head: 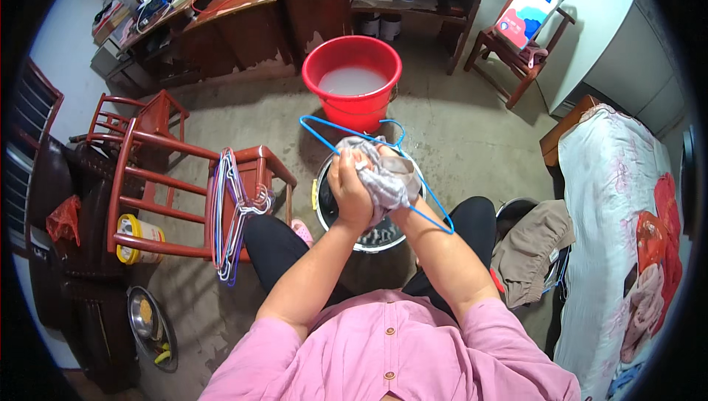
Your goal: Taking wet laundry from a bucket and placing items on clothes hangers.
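Note:
Above a round basin (pixel 381 239) between my knees, my left hand (pixel 351 188) is closed around a bunched pale grey cloth garment (pixel 384 179). My right hand (pixel 399 210) is on the other side of the same garment, its fingers largely hidden by the fabric. A blue clothes hanger (pixel 434 202) hangs around my right hand and wrist; its hook points away from me, and part of it passes behind the cloth. Dark contents, blurred, lie in the basin under my hands. Just beyond stands a red bucket (pixel 354 107) holding cloudy water.
At left, several wire hangers (pixel 229 218) hang over a red wooden chair (pixel 166 191). A brown garment (pixel 534 254) drapes over a metal container at right, beside a cloth-covered bed (pixel 597 224). A metal bowl (pixel 145 318) sits on the floor at lower left. Wooden desks (pixel 315 0) line the back.

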`<state>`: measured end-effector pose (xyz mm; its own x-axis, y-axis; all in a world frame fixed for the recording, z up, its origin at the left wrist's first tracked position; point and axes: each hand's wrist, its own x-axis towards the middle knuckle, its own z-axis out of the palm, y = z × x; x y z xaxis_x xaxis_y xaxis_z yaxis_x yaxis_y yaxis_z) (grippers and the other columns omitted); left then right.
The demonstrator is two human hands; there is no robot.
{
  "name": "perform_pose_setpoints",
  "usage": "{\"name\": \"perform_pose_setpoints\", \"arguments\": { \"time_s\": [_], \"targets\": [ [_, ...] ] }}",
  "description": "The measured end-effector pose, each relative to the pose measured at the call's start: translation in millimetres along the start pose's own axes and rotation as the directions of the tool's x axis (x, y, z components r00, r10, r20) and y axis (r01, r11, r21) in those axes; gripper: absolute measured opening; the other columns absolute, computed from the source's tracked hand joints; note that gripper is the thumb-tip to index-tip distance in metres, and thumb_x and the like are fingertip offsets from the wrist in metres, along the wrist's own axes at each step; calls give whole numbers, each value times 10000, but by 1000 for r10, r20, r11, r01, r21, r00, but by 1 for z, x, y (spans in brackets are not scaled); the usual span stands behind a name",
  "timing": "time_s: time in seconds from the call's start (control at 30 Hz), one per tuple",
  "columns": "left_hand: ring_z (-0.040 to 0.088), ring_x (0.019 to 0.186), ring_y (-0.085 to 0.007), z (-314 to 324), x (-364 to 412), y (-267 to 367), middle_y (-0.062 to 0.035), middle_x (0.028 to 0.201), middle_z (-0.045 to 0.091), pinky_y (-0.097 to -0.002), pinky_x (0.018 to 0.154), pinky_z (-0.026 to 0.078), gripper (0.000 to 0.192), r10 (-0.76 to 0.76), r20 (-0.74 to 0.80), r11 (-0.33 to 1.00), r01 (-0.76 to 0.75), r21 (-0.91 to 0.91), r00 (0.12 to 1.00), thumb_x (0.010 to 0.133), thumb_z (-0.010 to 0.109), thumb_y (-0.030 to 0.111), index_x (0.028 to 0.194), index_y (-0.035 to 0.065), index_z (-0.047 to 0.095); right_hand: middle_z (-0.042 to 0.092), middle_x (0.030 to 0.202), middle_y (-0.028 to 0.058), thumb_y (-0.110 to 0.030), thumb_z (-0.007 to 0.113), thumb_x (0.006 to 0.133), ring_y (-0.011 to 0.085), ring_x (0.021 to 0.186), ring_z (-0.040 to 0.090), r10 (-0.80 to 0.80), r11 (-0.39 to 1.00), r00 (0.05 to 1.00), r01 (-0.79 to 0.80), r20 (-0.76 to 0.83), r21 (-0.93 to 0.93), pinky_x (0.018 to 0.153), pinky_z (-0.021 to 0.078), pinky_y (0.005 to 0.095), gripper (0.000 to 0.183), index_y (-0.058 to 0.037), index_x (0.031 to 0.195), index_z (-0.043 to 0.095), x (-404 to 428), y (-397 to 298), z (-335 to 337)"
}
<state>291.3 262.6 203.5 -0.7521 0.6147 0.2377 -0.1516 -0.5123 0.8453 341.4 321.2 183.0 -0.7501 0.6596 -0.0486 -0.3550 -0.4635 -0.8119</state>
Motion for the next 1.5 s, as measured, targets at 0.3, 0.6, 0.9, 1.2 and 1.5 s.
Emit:
{"name": "perform_pose_setpoints", "arguments": {
  "time_s": [0.3,0.6,0.9,1.2,1.5],
  "targets": [
    [386,542,-103,6,18,-2,-18,600,397,-242,516,333,282,-53,41,992,57,-114,998,924,357,227,684,85,396,587,999,87,-144,476,885,171,862,593,17,915,999,-27,30,403,798,485,282,250,-29,1108,481,16,-3,-3],
    [375,585,-67,-2,11,-16,2,626,414,-228,545,338,252,166,181,949,-207,237,969,935,369,197,723,64,404,557,716,20,-408,467,894,116,622,520,107,906,989,-55,-103,419,580,429,235,323,-106,812,548,14,-2,-5],
    [449,552,-151,7,16,-7,-61,608,476,-300,527,373,213,327,316,797,-440,414,891,898,400,180,760,27,451,527,680,16,-320,472,895,102,618,495,-636,413,766,446,99,-794,568,403,261,283,-73,826,592,25,9,-18],
    [485,549,-173,13,19,1,-82,609,502,-317,530,391,247,332,277,798,-426,427,901,913,397,209,754,31,461,568,760,64,-231,508,847,148,663,513,-315,707,939,327,135,-626,602,412,294,190,-47,830,551,20,-9,-9],
    [556,580,-335,4,16,-17,-164,652,550,-379,546,438,205,294,256,796,-384,468,921,878,414,170,779,12,501,567,764,71,-247,515,838,153,665,513,-281,668,954,273,105,-693,606,414,299,198,-53,822,552,11,-3,-10]
  ]
}}
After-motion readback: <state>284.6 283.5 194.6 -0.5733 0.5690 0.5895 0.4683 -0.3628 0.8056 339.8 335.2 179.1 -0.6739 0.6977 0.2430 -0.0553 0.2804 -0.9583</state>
